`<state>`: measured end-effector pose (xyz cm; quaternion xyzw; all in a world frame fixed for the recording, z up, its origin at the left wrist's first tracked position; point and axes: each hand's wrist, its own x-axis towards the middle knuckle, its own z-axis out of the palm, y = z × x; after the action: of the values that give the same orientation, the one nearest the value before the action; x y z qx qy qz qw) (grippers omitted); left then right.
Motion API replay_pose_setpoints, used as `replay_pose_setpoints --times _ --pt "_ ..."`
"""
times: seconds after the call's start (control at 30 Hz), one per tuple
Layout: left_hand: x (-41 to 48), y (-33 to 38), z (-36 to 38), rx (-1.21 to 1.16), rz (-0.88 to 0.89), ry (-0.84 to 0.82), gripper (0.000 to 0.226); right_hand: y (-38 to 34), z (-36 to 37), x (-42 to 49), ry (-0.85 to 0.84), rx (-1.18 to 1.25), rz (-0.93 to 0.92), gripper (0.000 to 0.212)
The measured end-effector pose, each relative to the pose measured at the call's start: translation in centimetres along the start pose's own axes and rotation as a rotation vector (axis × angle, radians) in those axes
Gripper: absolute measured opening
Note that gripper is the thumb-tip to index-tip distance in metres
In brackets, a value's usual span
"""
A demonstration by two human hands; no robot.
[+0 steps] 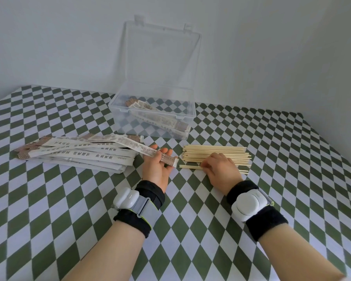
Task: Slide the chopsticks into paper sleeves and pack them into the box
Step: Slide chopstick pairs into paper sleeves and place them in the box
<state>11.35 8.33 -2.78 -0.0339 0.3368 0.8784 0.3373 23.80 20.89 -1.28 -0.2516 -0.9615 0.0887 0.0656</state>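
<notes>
A pile of bare wooden chopsticks [215, 154] lies right of centre on the checked table. My right hand [221, 169] rests on its near side, fingers curled down onto a pair of chopsticks [190, 166] at the front. My left hand [157, 166] lies palm up and pinches one paper sleeve [167, 159], whose patterned end points toward the chopsticks. A stack of empty paper sleeves [79, 154] lies to the left. Behind stands a clear plastic box [152, 118] with its lid up; several sleeved chopsticks [160, 118] lie inside.
The table wears a green and white diamond cloth [69, 199]. Grey walls close in behind and to the right. Both wrists carry black bands with white devices.
</notes>
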Motion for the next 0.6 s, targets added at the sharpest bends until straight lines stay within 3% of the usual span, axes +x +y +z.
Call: replay_pose_setpoints --times 0.13,0.27,0.6 --pt "0.0 0.0 0.1 -0.051 0.006 0.001 0.016 -0.5 -1.1 0.6 -0.107 0.033 0.017 0.018" --pt "0.1 0.1 0.5 -0.115 -0.01 0.035 0.008 -0.7 -1.6 0.9 -0.171 -0.091 0.086 0.018" --pt "0.5 0.1 0.5 -0.145 -0.029 0.104 0.017 -1.4 -1.5 0.7 -0.301 -0.04 0.128 0.02"
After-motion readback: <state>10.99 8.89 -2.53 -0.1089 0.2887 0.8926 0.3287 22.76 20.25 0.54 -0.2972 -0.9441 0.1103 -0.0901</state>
